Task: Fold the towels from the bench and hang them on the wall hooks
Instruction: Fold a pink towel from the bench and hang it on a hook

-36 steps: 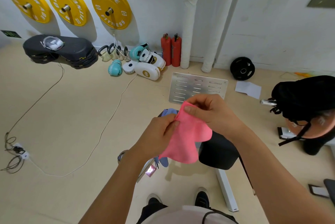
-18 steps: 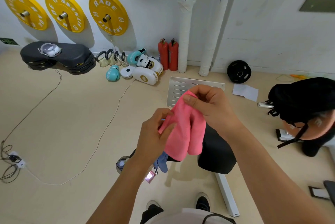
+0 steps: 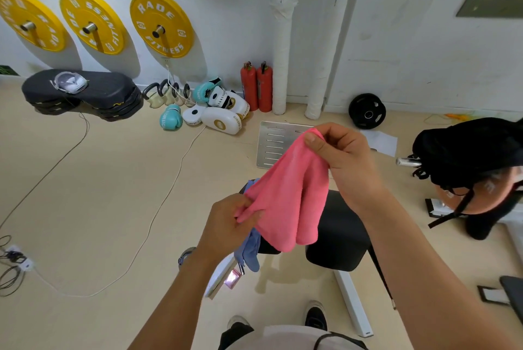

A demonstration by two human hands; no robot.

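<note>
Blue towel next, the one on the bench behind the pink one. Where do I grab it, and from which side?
Probably the blue towel's hanging end, which droops off the bench's left edge. Come from the left and below and pinch that loose flap; it hangs free. The rest is hidden behind the pink towel, held by the left hand and right hand.

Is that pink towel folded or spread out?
Folded, loosely: the pink towel hangs doubled in two lobes, pinched by the right hand above and left hand below.
</note>
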